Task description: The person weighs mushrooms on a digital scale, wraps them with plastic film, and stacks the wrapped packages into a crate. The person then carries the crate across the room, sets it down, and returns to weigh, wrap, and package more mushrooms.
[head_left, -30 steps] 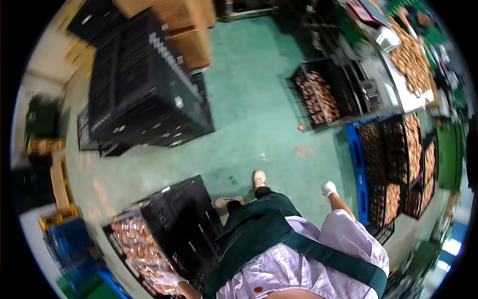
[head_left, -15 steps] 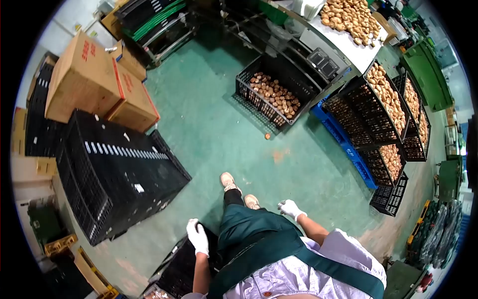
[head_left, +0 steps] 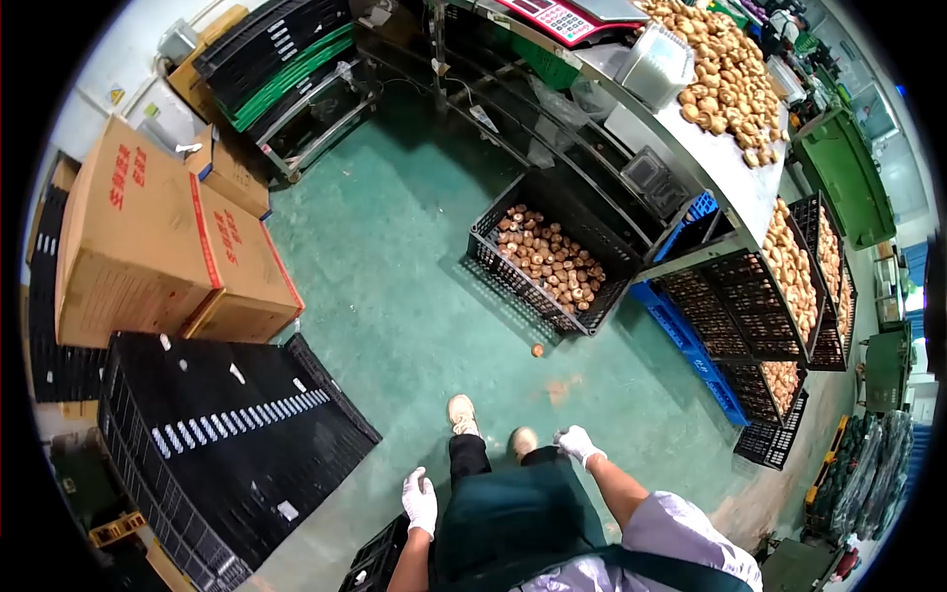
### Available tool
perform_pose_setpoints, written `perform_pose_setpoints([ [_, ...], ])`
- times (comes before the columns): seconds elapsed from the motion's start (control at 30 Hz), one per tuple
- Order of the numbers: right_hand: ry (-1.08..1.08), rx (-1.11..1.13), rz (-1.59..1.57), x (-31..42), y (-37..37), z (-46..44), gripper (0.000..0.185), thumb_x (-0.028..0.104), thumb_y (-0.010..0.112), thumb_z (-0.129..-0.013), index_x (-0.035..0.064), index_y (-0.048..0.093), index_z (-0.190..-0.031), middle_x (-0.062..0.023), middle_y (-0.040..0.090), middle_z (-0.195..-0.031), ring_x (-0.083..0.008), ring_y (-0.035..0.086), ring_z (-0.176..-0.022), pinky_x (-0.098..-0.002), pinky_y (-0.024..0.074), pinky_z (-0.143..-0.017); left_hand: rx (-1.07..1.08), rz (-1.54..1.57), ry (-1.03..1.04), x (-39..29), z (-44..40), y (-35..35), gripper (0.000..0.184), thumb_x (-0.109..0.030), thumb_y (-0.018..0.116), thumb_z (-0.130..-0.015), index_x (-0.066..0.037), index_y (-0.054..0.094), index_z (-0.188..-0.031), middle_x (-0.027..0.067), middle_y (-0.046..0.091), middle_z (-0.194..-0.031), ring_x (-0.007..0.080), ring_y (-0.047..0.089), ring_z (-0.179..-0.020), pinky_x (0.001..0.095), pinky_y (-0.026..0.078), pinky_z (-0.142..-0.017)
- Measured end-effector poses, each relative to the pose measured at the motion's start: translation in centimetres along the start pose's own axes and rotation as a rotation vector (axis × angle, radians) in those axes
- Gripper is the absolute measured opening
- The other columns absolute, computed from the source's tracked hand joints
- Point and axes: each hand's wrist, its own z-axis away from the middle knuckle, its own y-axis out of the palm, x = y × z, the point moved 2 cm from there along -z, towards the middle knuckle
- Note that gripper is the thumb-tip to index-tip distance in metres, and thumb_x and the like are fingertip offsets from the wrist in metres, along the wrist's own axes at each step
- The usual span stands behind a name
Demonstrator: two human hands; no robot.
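Observation:
My left hand, in a white glove, hangs beside the dark green apron, its fingers loosely curled and apart, holding nothing. On the apron's other side my right hand, also gloved, is raised over the green floor with its fingers bent; whether they are pressed together is too small to tell. Ahead of me a black crate on the floor holds brown mushrooms. One small mushroom piece lies on the floor in front of it.
Mushrooms, clear plastic trays and a red scale rest on the metal table at the upper right. Full crates stand on a blue pallet. Stacked black crates and cardboard boxes are at left.
My left hand has left the bagged mushrooms in the lower-left crate and moved beside my apron. The view has turned right towards the table and the floor crate.

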Motion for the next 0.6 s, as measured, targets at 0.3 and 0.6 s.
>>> perform_pose_setpoints([
  [0.3,-0.208,-0.264,0.322,1.2,-0.6,-23.5,0.028,0.024,0.056,-0.078,0.0056,0.066,-0.095,-0.021,0.065,-0.089,-0.0364,0.062,-0.09,-0.0415,0.0491,-0.081,0.253,-0.154,0.209,-3.3,-8.1,14.6,0.025,-0.012,0.057,-0.084,-0.009,0.058,-0.109,0.0144,0.06,-0.102,0.033,0.059,-0.092,0.04,0.048,-0.082],
  [0.6,0.068,-0.229,0.377,-2.6,1.3,-41.2,0.064,0.024,0.066,-0.077,0.0105,0.04,-0.134,-0.0222,0.048,-0.129,-0.0357,0.059,-0.103,-0.0411,0.0495,-0.085,0.557,-0.336,0.233,-2.5,-14.5,29.1,0.033,-0.021,0.059,-0.086,-0.01,0.056,-0.117,0.0148,0.062,-0.103,0.0316,0.061,-0.094,0.0375,0.049,-0.083],
])
